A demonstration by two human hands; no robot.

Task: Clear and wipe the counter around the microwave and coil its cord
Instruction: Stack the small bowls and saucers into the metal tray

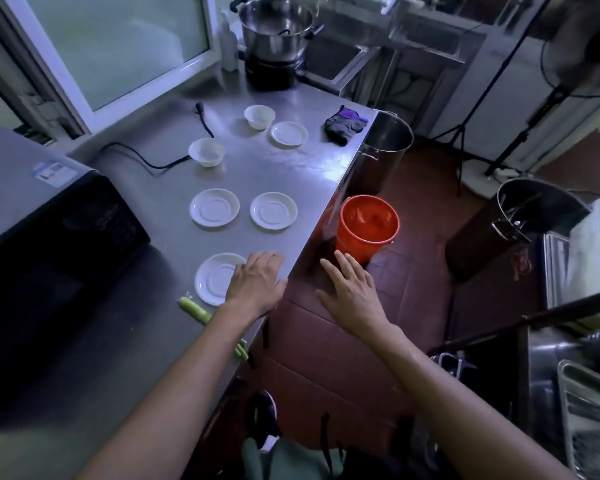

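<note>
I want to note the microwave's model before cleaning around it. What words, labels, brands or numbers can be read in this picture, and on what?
Sticker on top of the microwave: blue and white, print too blurred to read.
Microwave front: no legible brand or number.
Saucers, bowls, orange bucket, pots: no text visible.
Nothing can be quoted.

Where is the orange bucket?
The orange bucket stands on the floor, just off the counter's right edge, below the tall steel pot and just beyond the right hand.
</note>
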